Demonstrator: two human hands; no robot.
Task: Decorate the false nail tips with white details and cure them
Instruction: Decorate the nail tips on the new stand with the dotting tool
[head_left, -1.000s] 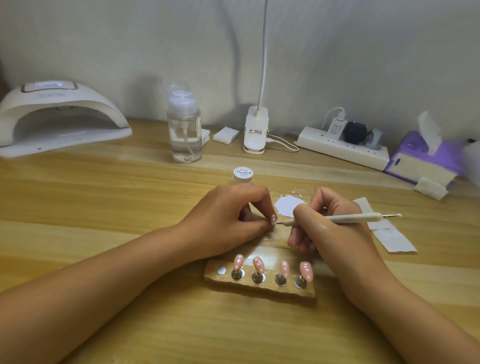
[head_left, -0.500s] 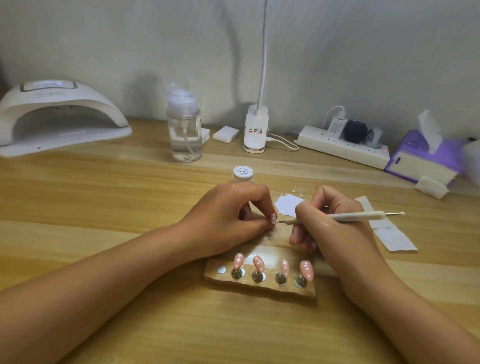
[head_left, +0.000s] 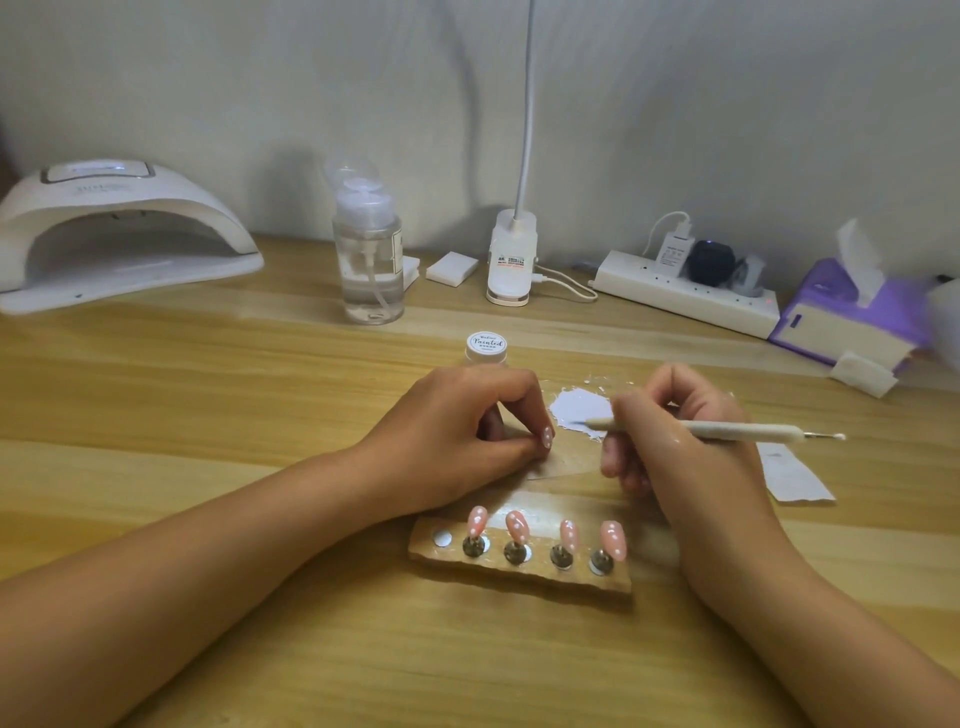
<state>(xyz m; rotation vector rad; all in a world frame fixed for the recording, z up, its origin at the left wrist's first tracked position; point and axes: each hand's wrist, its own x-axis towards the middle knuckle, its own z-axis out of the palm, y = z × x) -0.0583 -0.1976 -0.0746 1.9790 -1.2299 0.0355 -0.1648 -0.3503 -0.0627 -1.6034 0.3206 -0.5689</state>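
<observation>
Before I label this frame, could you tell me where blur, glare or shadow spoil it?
Head view: the tissue box at the right edge is smeared; the bottle throws a soft shadow on the wall to its left; a small shine sits on the right hand; the nail tips' white dots are legible.

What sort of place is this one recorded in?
Probably a home nail-art desk: a curing lamp, a wooden stand of pink nail tips, the right hand holding a dotting tool at white gel, the left hand pinching a fifth tip.
</observation>
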